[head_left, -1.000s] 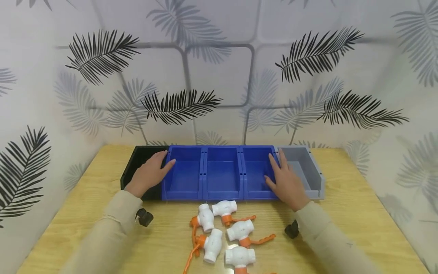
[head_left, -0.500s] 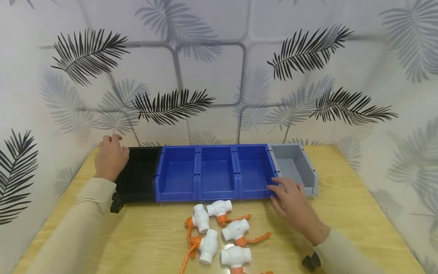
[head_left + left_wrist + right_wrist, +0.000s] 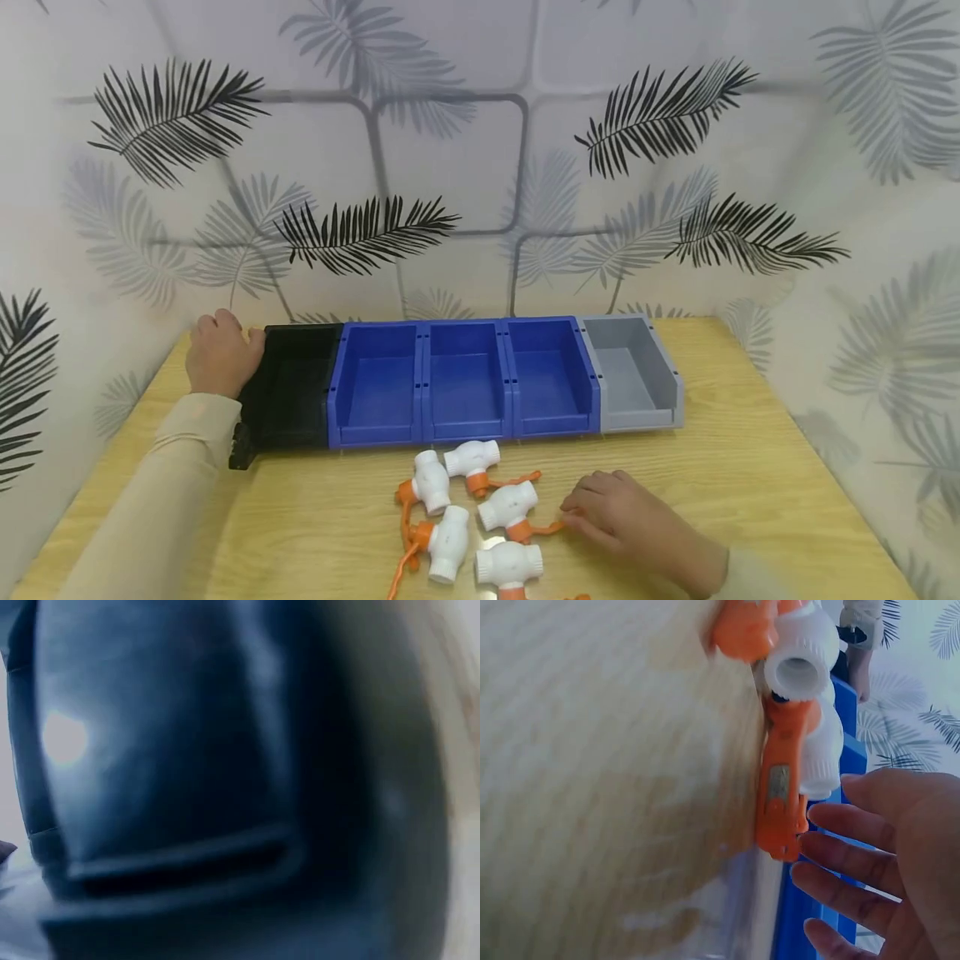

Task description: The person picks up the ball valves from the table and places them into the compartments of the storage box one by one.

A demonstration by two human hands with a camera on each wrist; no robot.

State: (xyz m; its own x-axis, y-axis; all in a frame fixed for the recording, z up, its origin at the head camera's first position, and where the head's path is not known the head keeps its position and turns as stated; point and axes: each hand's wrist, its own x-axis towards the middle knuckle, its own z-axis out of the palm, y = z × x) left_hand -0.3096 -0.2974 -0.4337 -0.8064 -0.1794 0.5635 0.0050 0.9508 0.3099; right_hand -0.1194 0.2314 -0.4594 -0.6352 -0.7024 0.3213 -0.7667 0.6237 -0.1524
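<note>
My left hand [image 3: 222, 354] rests at the left rim of the black storage bin [image 3: 296, 387], thumb toward the rim, the finger undersides hidden. The left wrist view shows only the dark, blurred bin [image 3: 165, 750] close up. On the table lie several white plastic ball valves with orange lever handles. My right hand [image 3: 633, 525] is low over the table, its fingertips right at the orange handle [image 3: 547, 528] of the valve [image 3: 508, 506] at the right. In the right wrist view, loosely bent, spread fingers [image 3: 851, 851] stand beside an orange handle [image 3: 780, 795].
Right of the black bin, three blue bins [image 3: 467, 392] and a grey bin [image 3: 628, 375] stand in a row. Other valves [image 3: 448, 543] lie close together in front of them. A leaf-patterned wall [image 3: 450, 167] rises behind the wooden table [image 3: 735, 433].
My left hand has moved left from between the black and blue bins to the black bin's outer rim. My right hand has come back from the blue and grey bins toward the valves.
</note>
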